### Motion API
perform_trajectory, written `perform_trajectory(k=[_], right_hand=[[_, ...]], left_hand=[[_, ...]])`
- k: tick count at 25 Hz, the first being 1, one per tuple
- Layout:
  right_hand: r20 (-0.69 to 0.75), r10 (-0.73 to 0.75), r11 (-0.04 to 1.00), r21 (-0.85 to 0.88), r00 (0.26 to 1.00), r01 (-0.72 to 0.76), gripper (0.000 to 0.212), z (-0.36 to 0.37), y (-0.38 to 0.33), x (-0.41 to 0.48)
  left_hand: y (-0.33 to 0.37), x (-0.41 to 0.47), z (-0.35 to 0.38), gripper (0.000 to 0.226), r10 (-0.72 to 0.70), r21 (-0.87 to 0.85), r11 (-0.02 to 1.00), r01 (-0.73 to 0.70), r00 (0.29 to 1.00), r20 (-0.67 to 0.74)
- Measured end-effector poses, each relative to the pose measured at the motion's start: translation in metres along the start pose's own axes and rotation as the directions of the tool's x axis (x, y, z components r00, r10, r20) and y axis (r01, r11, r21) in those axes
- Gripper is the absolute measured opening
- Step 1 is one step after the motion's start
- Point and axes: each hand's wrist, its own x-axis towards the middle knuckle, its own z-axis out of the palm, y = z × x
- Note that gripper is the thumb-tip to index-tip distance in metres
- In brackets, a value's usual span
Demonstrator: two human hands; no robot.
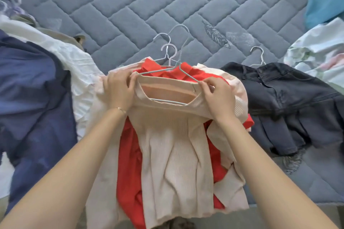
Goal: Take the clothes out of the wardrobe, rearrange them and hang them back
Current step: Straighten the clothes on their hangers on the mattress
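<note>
A beige ribbed knit top (173, 147) lies on top of a pile in front of me, with a thin grey wire hanger (183, 55) pushed through its neckline. My left hand (119, 89) grips the left shoulder of the top over the hanger's end. My right hand (218, 95) pinches the right side of the neckline where the hanger's arm comes out. Under the top lie a red garment (128, 158) and a pale pink one (236, 83), each on its own hanger; two more hooks (168, 48) stick out behind.
A grey quilted mattress (149, 5) holds everything. A navy garment (31, 89) and white cloth (74, 61) lie at the left. Dark jeans (290, 102) on a hanger lie at the right, with floral fabric (320, 55) and teal cloth (325, 0) beyond.
</note>
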Motion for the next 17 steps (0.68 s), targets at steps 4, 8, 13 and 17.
perform_trajectory(k=[4, 8, 13, 17], right_hand=[[0.028, -0.029, 0.999, -0.040, 0.999, 0.030, 0.022, 0.039, 0.017, 0.034], [0.016, -0.065, 0.996, -0.056, 0.998, 0.065, 0.023, 0.057, 0.020, 0.061], [0.051, -0.121, 0.986, -0.108, 0.991, 0.126, 0.029, 0.055, 0.010, 0.044], [0.124, -0.156, 0.985, -0.058, 0.980, 0.164, 0.041, 0.022, -0.030, -0.003]], left_hand=[[-0.024, 0.022, 0.043, 0.027, -0.005, 0.094, 0.996, 0.003, 1.000, 0.016], [-0.030, 0.040, 0.064, 0.031, 0.016, 0.127, 0.992, -0.016, 1.000, -0.005], [-0.032, 0.028, 0.054, 0.028, 0.038, 0.036, 0.999, -0.039, 0.999, 0.022], [-0.015, -0.012, -0.014, 0.037, 0.089, -0.008, 0.996, -0.088, 0.995, 0.038]])
